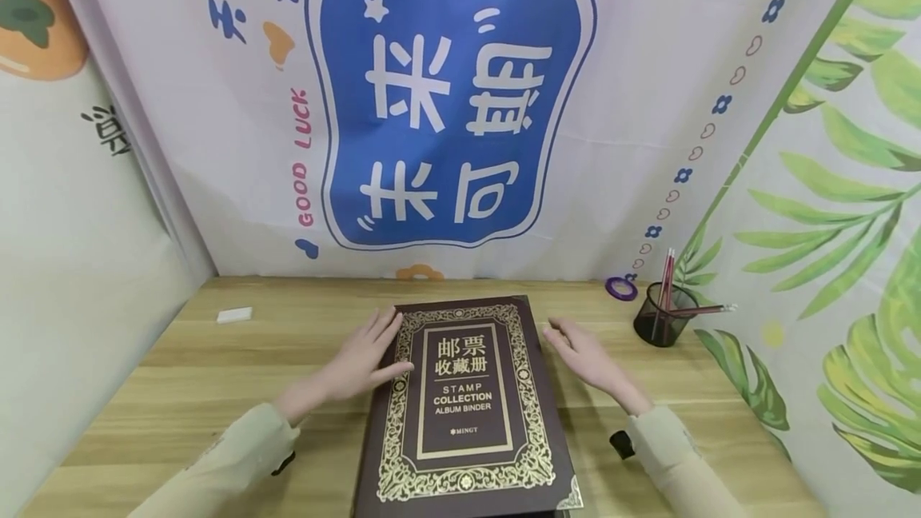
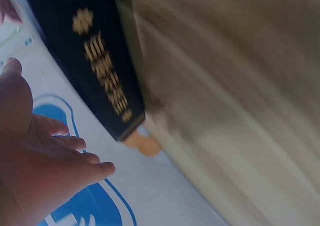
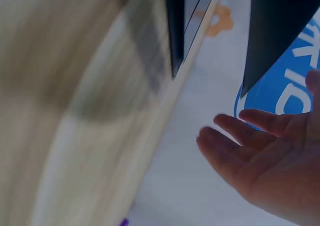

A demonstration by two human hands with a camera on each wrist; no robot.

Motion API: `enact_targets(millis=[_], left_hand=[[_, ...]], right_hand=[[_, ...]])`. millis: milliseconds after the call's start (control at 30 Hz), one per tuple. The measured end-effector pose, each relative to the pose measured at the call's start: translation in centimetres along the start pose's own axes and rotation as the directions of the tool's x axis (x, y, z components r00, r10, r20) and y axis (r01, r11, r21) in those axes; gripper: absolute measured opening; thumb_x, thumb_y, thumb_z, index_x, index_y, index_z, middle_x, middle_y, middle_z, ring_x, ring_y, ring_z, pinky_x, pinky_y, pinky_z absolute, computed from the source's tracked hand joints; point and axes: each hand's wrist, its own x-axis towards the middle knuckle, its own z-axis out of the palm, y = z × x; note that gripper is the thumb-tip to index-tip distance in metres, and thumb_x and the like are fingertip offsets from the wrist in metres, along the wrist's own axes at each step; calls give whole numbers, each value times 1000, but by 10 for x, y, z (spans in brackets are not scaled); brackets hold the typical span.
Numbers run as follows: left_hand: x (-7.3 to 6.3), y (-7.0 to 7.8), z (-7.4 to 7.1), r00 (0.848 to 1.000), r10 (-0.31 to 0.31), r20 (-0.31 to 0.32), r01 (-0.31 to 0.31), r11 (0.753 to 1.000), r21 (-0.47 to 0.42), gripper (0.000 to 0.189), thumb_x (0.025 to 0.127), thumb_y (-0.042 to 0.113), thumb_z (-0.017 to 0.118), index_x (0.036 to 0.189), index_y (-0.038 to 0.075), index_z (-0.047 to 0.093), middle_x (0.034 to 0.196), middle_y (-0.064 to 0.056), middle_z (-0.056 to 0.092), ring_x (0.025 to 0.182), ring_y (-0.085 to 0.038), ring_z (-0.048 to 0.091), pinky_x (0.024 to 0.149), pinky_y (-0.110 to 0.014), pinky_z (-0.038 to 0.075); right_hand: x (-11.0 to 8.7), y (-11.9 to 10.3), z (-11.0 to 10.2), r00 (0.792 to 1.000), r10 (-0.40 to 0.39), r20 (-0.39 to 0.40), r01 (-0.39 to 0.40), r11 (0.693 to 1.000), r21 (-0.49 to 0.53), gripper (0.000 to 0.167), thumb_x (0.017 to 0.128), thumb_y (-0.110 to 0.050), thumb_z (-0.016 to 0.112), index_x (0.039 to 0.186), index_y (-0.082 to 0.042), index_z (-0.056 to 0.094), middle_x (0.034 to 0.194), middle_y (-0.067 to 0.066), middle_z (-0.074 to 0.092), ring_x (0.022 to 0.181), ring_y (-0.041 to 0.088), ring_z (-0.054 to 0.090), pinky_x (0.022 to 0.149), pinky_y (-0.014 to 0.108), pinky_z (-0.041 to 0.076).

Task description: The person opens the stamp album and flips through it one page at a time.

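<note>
A dark brown stamp album [image 1: 469,442] with gold ornament lies on the table in front of me. My left hand [image 1: 361,358] is at its upper left edge, fingers spread and fairly straight, fingertips overlapping the cover's border. In the left wrist view the album's spine [image 2: 102,68], with gold lettering, faces that hand. My right hand [image 1: 588,356] is just off the upper right edge, fingers extended, holding nothing. The right wrist view shows the front cover [image 3: 272,30] standing apart from the back cover [image 3: 175,30] along that side, with a gap between them.
At the back right stands a black mesh pen cup [image 1: 658,324] with several pencils, and a purple tape roll [image 1: 621,288] lies beside it. A small white block [image 1: 234,315] lies at the back left. Printed cloth [image 1: 237,182] hangs behind the wooden table [image 1: 288,318].
</note>
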Motion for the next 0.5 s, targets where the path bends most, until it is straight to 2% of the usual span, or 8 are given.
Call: enact_targets(millis=[133, 300, 500], left_hand=[[-6, 11, 5, 998, 40, 42, -39, 998, -42, 89, 95, 51, 59, 154, -6, 25, 162, -28, 17, 150, -50, 15, 120, -62, 18], [-14, 23, 9, 993, 62, 104, -51, 994, -98, 91, 94, 53, 59, 155, -5, 24, 163, -25, 18, 152, -46, 15, 121, -61, 20], [-23, 32, 9, 989, 67, 128, -51, 990, -130, 91, 94, 53, 59, 155, -5, 24, 163, -26, 19, 151, -46, 18, 120, -61, 21]], right_hand=[[-6, -4, 4, 998, 39, 55, -48, 985, 165, 56, 105, -36, 46, 139, 9, 50, 132, 28, 61, 115, 39, 65, 97, 48, 55], [-10, -7, 4, 988, 65, 143, -116, 917, 383, 50, 104, -27, 52, 132, 14, 54, 118, 29, 67, 101, 29, 71, 88, 37, 60], [-11, -16, -5, 983, 36, 182, -130, 835, 535, 48, 103, -16, 53, 134, 19, 48, 128, 36, 60, 100, 14, 72, 90, 26, 58]])
